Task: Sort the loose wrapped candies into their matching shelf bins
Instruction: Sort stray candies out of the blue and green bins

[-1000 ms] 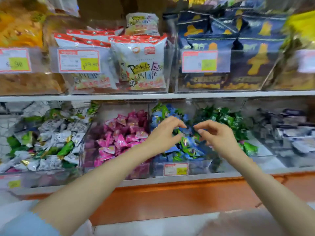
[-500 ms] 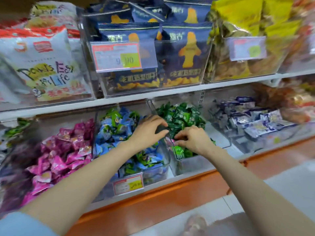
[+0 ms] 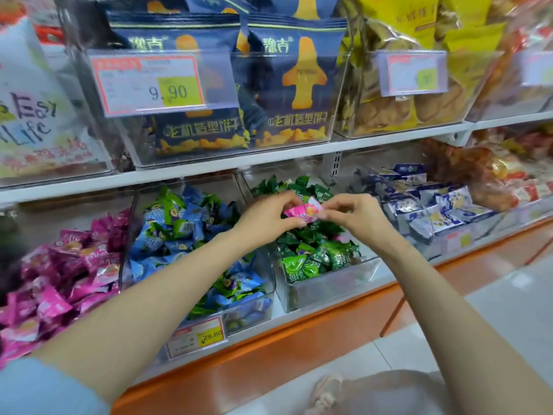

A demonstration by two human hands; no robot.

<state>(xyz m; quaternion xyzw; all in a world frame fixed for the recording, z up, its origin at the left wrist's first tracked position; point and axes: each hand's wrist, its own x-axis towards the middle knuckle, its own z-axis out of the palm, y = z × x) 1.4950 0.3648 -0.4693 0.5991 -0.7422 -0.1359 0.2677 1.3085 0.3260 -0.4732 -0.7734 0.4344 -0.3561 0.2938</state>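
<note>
Two shop shelves, seen from above and in front.

Over the clear bin point(image 3: 329, 284) of green wrapped candies point(image 3: 314, 253), near the front edge of the lower shelf point(image 3: 386, 272): one pink wrapped candy point(image 3: 302, 212). Pinched at its left end by the left hand point(image 3: 266, 217) and at its right end by the right hand point(image 3: 356, 217). Thumbs and fingertips of both hands curled in onto the wrapper, remaining fingers loosely bent. Candy held clear above the green pile, not touching it.

Wrapper bright pink and glossy, with a pale patch and a round orange-yellow mark toward the right end. Print too blurred to read. Same pink as the heap in the pink-candy bin point(image 3: 68, 265) at the lower shelf's left end.

Between those two bins, just beside each: a clear bin of mixed blue and green candies point(image 3: 179, 235), with a price tag point(image 3: 196, 336) reading 29.80 on its front. Left forearm passing over that bin. Right of the green bin, a bare strip of shelf, then a bin of blue-and-white packets point(image 3: 434, 211).

Open room: a gap between the candy heaps and the underside of the upper shelf point(image 3: 209, 172), with both hands inside it. Below the lower shelf's front edge, an orange fascia point(image 3: 284, 348) and pale floor tiles point(image 3: 493, 310).

On the upper shelf, dark blue biscuit bags point(image 3: 299, 85) behind a 9.90 tag point(image 3: 149, 85).
</note>
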